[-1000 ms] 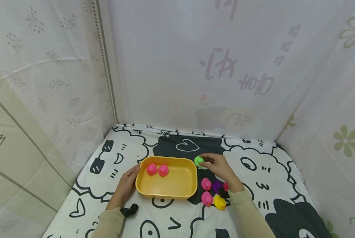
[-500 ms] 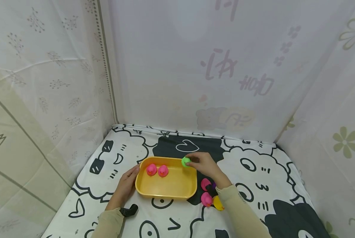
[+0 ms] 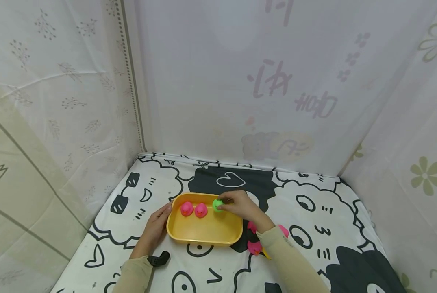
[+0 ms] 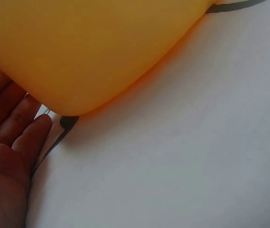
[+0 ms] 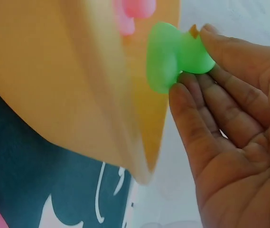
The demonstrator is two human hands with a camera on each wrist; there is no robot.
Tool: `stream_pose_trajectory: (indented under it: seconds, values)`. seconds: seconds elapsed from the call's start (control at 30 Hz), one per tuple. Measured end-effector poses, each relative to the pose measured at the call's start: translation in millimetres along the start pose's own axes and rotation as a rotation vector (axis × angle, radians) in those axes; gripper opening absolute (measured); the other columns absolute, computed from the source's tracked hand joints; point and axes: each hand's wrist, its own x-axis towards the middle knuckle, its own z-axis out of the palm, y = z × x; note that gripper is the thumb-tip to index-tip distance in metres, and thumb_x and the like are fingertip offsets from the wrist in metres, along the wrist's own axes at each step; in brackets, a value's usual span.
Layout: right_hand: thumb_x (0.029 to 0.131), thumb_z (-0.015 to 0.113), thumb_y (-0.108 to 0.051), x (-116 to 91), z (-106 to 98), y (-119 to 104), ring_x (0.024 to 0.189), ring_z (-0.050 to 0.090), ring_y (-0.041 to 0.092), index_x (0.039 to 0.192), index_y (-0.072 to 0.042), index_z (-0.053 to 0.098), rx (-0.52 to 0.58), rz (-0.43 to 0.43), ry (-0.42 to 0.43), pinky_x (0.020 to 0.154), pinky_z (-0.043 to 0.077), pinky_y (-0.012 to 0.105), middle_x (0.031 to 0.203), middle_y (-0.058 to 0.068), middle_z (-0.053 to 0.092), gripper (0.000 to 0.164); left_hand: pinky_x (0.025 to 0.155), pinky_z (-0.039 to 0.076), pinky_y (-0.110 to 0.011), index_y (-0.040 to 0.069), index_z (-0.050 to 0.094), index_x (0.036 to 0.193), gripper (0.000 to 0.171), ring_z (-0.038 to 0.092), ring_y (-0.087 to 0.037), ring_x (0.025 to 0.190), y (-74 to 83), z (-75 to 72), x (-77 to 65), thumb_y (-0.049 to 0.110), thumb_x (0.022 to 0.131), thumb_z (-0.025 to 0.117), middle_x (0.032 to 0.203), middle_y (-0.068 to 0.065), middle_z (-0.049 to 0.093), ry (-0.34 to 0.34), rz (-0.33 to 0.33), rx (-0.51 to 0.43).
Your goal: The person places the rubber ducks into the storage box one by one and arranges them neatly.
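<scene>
Thumb and fingers of my right hand (image 3: 240,206) pinch a small green rubber duck (image 3: 217,205), which is over the back right part of a yellow tray (image 3: 211,242). Up close in the right wrist view, the green duck (image 5: 165,57) has an orange beak and is held by the fingertips inside the tray's rim line. Two pink rubber ducks (image 3: 194,210) sit side by side in the tray's back left. Against the tray's left side rests my left hand (image 3: 157,224), its fingers (image 4: 28,128) extended along the outer wall.
Right of the tray, pink ducks (image 3: 254,247) and a yellow duck (image 3: 266,253) lie on the patterned cloth (image 3: 203,276), partly covered by the right forearm. A black wrist device (image 3: 159,259) is on the left wrist. Pale curtains (image 3: 218,81) enclose the sides and back.
My right hand has carried the green duck leftward, from beside the tray over its right rim to near the two pink ducks. The left hand and tray have stayed put.
</scene>
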Motion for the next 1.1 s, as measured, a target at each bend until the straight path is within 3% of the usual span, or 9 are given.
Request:
stream_pose_trajectory:
  seconds: [0.2,0.37,0.8,1.1]
  values:
    - [0.086,0.081,-0.027,7,9,9,0.089,0.065,0.009,0.111,-0.014,0.077,0.005,0.019,-0.072,0.082,0.057,0.026,0.098,-0.006,0.073,0.028,0.117,0.03,-0.039,0.014,0.049,0.15,0.075,0.03,-0.024,0.149,0.4,0.7,-0.6,0.065,0.096,0.051,0.157,-0.004,0.041,0.009,-0.007,0.014]
    - [0.086,0.082,-0.028,8,15,13,0.085,0.063,0.008,0.111,-0.014,0.077,-0.028,0.068,-0.084,0.076,0.056,0.023,0.095,-0.009,0.072,0.029,0.117,0.03,-0.04,0.015,0.048,0.151,0.073,0.029,-0.024,0.149,1.7,0.4,-1.1,0.064,0.096,0.051,0.158,-0.003,0.041,-0.003,-0.016,0.01]
    - [0.086,0.082,-0.021,14,33,16,0.082,0.061,0.006,0.11,-0.013,0.077,-0.13,0.021,-0.07,0.075,0.054,0.02,0.092,-0.009,0.071,0.026,0.117,0.031,-0.041,0.015,0.048,0.151,0.074,0.031,-0.025,0.149,3.0,1.7,-0.8,0.064,0.096,0.052,0.158,-0.004,0.041,0.011,-0.036,0.008]
    - [0.086,0.082,-0.022,14,34,16,0.083,0.063,0.006,0.111,-0.011,0.076,-0.152,-0.026,-0.043,0.076,0.055,0.02,0.096,-0.003,0.073,0.029,0.115,0.033,-0.038,0.014,0.049,0.15,0.07,0.034,-0.024,0.147,3.3,1.8,-0.6,0.06,0.098,0.053,0.156,-0.004,0.043,0.017,-0.023,-0.015]
